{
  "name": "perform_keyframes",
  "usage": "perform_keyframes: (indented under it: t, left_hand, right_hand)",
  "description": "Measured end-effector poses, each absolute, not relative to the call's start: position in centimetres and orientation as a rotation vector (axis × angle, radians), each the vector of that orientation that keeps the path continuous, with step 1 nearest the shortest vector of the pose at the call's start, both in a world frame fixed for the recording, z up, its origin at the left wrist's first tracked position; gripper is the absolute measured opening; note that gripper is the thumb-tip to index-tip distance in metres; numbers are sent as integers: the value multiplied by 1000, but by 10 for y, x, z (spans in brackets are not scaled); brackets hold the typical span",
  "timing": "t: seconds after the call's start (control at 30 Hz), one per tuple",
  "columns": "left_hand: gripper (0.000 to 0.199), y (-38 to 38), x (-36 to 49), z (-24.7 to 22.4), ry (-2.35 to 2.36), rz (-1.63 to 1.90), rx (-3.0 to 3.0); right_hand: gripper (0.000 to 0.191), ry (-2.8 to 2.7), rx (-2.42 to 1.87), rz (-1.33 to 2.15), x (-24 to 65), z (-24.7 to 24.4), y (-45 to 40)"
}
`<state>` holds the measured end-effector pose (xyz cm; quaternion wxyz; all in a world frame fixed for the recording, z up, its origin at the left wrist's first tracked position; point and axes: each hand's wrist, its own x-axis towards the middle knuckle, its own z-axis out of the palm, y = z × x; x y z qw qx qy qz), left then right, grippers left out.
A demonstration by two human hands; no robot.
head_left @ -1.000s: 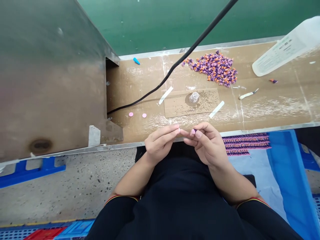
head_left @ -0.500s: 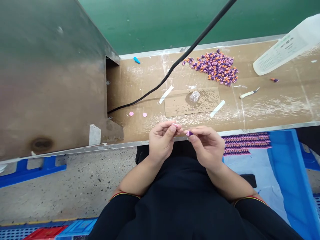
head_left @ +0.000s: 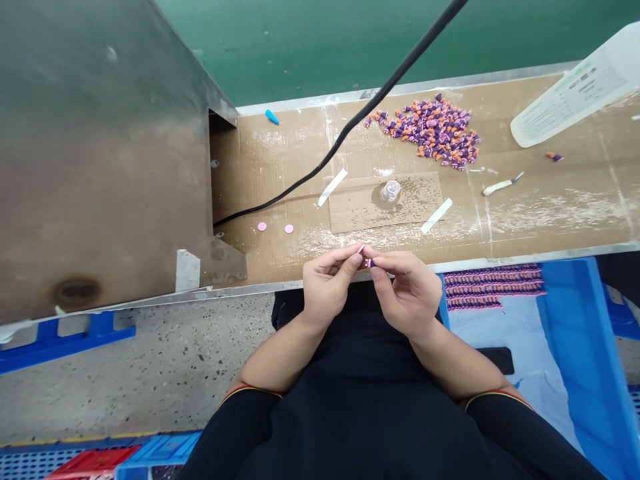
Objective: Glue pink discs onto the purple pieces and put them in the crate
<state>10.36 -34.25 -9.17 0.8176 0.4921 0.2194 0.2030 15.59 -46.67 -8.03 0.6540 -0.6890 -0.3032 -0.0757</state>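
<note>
Between thumb and fingers, my left hand (head_left: 327,283) pinches a small pink disc (head_left: 361,249), now seen nearly edge-on. A small purple piece with a pink-white edge (head_left: 371,263) is gripped in the fingertips of my right hand (head_left: 407,290). Both hands meet over the table's front edge, the disc and the piece very close; whether they touch I cannot tell. Two more pink discs (head_left: 289,229) lie flat on the cardboard to the left. Farther back sits a heap of purple, orange and pink pieces (head_left: 440,130). A small clear cup (head_left: 390,192) stands on a cardboard patch (head_left: 350,210).
A metal box (head_left: 110,167) takes up the left side, and a black cable (head_left: 320,167) crosses the table from it. At right are a translucent bottle (head_left: 565,103) and a small white-handled tool (head_left: 500,186). A blue tray (head_left: 575,333) with rows of pieces stands below right.
My hands have come closer together, the right moving left and the left slightly right. The pink disc has turned from tilted to nearly edge-on, beside the purple piece.
</note>
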Motion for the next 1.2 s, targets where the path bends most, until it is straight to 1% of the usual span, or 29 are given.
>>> perform_keyframes:
  t: [0.1,0.23,0.4,0.7,1.03,1.2]
  left_hand:
    - [29,-342,106,-90,481,370,897]
    - [31,-344,106,-89,512,301,768]
    - [30,-346,104,-87,517,304,781]
    - [30,-350,104,-86,512,346,827]
    - [13,-357,99,-94,385,552,1064]
    - [10,-358,96,-95,374,584,1134]
  right_hand:
    - [24,-681,-1568,-194,157,-82,-465]
    - [22,-684,-1600,-313,161,-84,-462]
    - [22,-740,-1636,-381,164,-85,-460]
    - [27,-760,-1610,-378,164,-85,-460]
    - [30,-794,-1634,-443,164,-85,-462]
    - [34,-809,-1627,-476,164,-84,-461]
